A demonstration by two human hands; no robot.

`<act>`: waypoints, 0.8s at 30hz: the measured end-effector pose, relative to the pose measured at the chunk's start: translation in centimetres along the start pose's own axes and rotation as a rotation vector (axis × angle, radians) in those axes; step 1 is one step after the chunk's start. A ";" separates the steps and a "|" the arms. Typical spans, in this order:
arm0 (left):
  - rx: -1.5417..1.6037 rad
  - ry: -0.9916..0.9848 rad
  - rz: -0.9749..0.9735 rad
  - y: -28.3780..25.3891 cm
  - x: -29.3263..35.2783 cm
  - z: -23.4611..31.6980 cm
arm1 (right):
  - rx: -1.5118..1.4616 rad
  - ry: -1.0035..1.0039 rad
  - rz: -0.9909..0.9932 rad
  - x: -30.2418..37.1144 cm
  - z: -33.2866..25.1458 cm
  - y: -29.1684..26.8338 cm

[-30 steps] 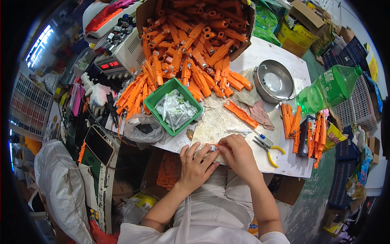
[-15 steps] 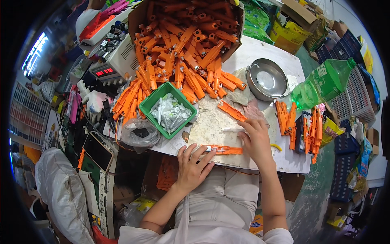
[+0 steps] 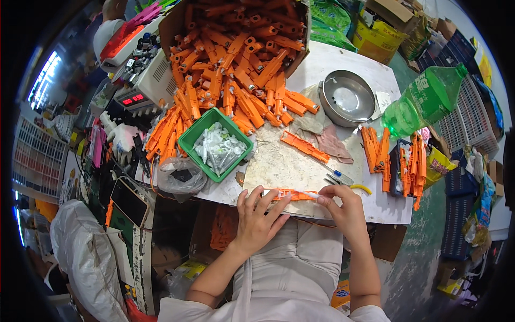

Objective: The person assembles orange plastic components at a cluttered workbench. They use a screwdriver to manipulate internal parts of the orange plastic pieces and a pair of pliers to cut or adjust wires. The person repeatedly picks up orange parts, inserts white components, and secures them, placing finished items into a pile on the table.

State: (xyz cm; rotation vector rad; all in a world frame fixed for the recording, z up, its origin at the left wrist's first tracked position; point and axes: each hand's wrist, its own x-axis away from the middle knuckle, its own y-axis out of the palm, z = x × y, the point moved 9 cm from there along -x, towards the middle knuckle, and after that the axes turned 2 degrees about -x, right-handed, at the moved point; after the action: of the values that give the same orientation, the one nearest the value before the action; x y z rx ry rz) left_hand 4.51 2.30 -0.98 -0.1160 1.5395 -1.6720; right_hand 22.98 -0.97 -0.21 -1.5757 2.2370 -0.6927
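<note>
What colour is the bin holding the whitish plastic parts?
The bin is green; the head view shows it best.

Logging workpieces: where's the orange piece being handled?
In the head view, the orange piece lies right of centre near the table edge, with the left hand on its left end and the right hand beside its right.

One casing (image 3: 295, 195) lies along the table's (image 3: 378, 64) near edge, left hand (image 3: 260, 217) on its left end, right hand (image 3: 347, 210) with a rod (image 3: 309, 193) at the other. Pliers (image 3: 360, 188) sit just behind that hand. Further in: second casing (image 3: 304, 147), then a rag (image 3: 333, 144), then the bowl (image 3: 351, 111). Tub (image 3: 237, 163) of bits (image 3: 217, 147) is over left, spilling box (image 3: 301, 60) behind it at the far edge. Bottle's (image 3: 426, 102) by the right edge, more casings (image 3: 370, 150) in front.
</note>
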 end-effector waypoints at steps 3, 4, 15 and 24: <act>-0.012 -0.008 -0.017 0.6 -0.1 0.1 | 0.031 0.006 -0.018 -0.2 0.3 0.0; -0.016 -0.010 -0.018 0.7 0.0 0.2 | 0.034 0.003 -0.031 -0.2 0.4 0.1; 0.000 -0.006 -0.006 0.7 -0.2 0.3 | 0.064 -0.093 -0.198 -2.2 0.0 2.0; 0.006 -0.011 -0.013 0.7 -0.2 0.3 | 0.166 -0.219 -0.108 -2.3 0.1 1.7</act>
State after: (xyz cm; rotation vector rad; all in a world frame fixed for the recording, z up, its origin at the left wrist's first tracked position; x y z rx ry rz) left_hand 5.17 2.31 -1.45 -0.1324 1.5285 -1.6838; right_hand 22.46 1.63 -1.25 -1.6151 1.9005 -0.6797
